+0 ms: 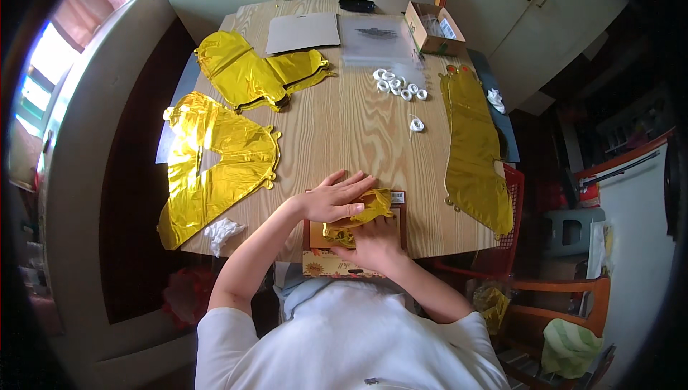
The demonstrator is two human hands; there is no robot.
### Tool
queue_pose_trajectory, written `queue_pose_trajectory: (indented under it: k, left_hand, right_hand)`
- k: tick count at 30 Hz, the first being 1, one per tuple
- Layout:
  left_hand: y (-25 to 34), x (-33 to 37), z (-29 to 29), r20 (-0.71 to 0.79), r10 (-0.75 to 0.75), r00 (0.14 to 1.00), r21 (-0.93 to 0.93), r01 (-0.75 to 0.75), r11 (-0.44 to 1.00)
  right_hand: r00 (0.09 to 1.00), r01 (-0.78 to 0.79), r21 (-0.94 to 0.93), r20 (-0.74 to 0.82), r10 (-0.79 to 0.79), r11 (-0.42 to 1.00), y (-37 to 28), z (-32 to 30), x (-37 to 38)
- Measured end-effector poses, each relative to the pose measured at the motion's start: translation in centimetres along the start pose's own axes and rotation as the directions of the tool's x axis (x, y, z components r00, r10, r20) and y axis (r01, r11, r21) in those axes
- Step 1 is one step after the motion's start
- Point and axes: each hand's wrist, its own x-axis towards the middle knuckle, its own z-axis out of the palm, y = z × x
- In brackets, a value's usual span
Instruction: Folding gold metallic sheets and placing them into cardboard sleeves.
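A folded gold foil balloon point(374, 206) lies on a brown and orange printed card package point(313, 234) at the table's near edge. My left hand point(331, 200) rests flat across the foil's upper left part, fingers stretched out. Just below, my right hand point(374, 245) grips the foil, its thumb pointing left; the fingertips are partly hidden by the gold folds. Flat gold foil balloons lie at the left: one shiny piece point(215, 164) nearer me and another piece point(240, 71) behind it. A long gold foil balloon point(473, 150) runs along the right edge.
Several white ribbon rolls point(394, 83) cluster right of the middle; a single roll point(416, 125) sits nearer. Farther back are a grey sheet point(303, 32), clear plastic bags point(376, 40), a black case point(357, 5) and a cardboard box point(438, 32). Crumpled white tissue point(223, 234) lies front left; a wooden chair point(566, 286) stands right.
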Motion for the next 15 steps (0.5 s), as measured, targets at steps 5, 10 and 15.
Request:
queue_pose_trajectory:
  k: [5,10,15]
  left_hand:
    - [-0.1,0.0,-0.1,0.009,0.004,1.0,-0.044,-0.004,0.999]
    - [-0.3,-0.1,-0.1,0.005,0.013,1.0,-0.091,-0.012,0.996]
    - [-0.6,-0.1,0.0,0.005,0.019,1.0,-0.109,-0.019,0.994]
  right_hand:
    - [0.999,0.01,0.043,0.031,-0.012,0.999,0.2,0.0,0.3]
    - [0.999,0.034,0.029,-0.006,-0.034,0.999,0.0,-0.7,0.2]
    - [0.928,0.243,0.139,-0.32,-0.189,0.96,1.4,-0.6,-0.6]
